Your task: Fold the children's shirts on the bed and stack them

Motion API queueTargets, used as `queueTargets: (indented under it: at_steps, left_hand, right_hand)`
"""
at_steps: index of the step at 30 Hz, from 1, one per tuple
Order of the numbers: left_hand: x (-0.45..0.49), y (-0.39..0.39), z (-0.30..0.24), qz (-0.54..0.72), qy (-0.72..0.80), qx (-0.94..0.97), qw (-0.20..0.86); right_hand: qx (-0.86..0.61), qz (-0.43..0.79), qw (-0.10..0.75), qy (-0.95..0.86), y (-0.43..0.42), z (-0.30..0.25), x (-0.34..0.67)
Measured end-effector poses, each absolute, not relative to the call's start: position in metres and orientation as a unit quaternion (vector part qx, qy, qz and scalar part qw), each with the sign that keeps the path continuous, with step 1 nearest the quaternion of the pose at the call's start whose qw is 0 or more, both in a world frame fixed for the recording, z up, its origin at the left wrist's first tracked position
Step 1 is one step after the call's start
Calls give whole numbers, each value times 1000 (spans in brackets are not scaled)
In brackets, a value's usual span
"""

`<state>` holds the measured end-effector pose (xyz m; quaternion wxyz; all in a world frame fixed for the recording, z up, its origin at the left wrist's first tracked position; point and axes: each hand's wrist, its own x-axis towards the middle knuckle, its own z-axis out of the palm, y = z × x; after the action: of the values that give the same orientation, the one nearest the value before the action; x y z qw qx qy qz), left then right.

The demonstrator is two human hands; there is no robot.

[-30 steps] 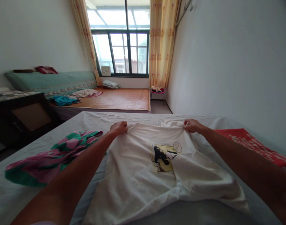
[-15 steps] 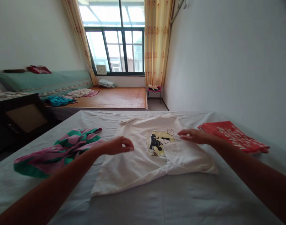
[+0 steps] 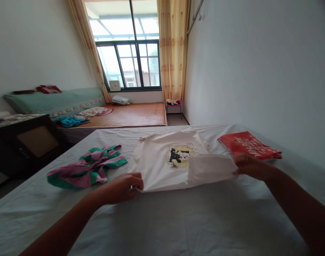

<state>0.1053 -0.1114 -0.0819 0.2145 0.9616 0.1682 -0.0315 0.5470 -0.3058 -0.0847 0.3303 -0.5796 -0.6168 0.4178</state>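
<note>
Fingers [image 3: 138,176] of the left hand [image 3: 126,186] grip the printed T-shirt [image 3: 157,170] near-left. Right hand [image 3: 253,167] fingers seemingly clasp its near-right corner.

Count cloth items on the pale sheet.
3: white shirt held by left hand and right hand; pink-and-green cloth, left; folded red cloth, right. Folds may hide more.

I see what is probably a pale-sheeted bed [image 3: 168,224]; on it lie pink-and-green cloth [image 3: 89,168] left, white printed shirt [image 3: 154,161] centre, folded red cloth [image 3: 249,145] far right.
</note>
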Motion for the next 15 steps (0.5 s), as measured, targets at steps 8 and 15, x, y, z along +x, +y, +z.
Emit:
queueTargets:
  at_steps: [8, 15]
  left_hand:
    - [92, -99, -91, -93, 156, 935, 306]
    - [114, -2, -104, 86, 302, 930, 188]
  right_hand:
    - [-585, 523, 191, -590, -317, -102, 532]
    - [-826, 94, 157, -533, -223, -139, 591]
